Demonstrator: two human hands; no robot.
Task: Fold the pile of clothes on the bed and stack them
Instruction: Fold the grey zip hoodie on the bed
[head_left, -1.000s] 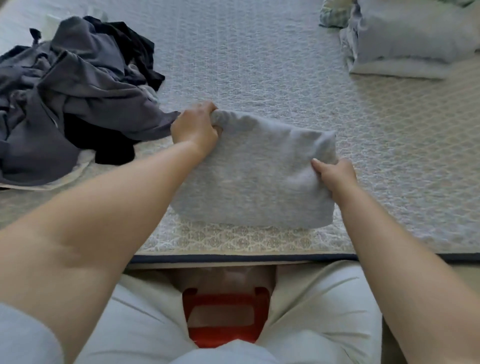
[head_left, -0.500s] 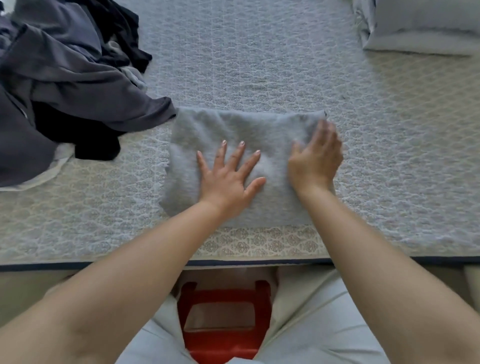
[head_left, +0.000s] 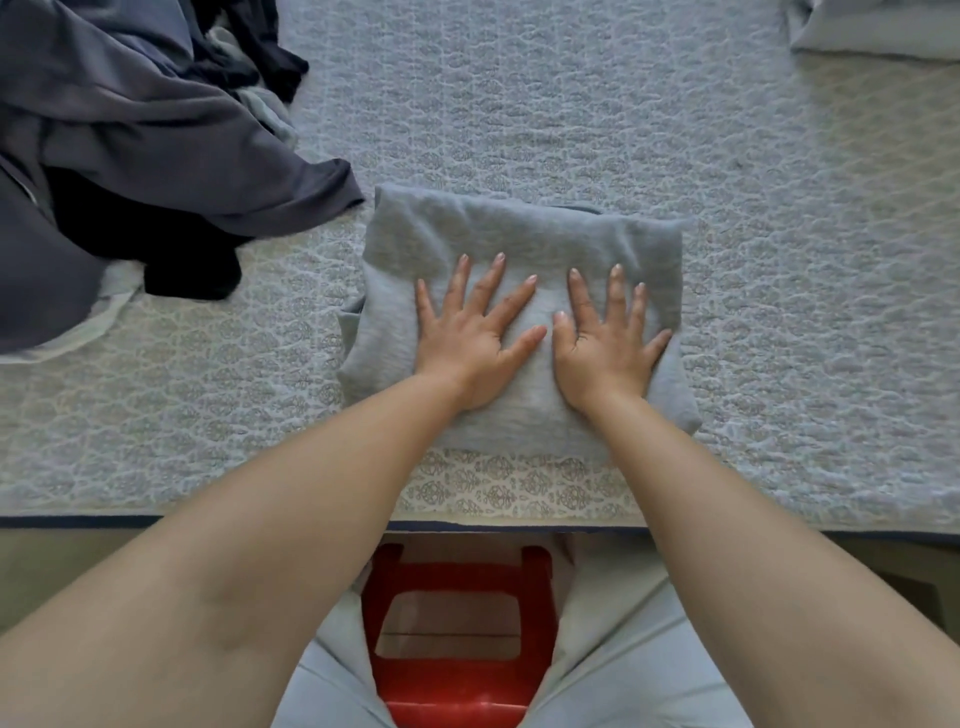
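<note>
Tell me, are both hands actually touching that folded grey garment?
Touching. The head view shows the left hand and right hand pressed flat on the folded grey garment.

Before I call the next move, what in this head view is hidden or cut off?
- Folded stack: cut by the top edge.
- Unfolded pile: runs off the left edge; item count unclear.
- Grey garment: type unclear; left hand and right hand cover its middle.
</note>
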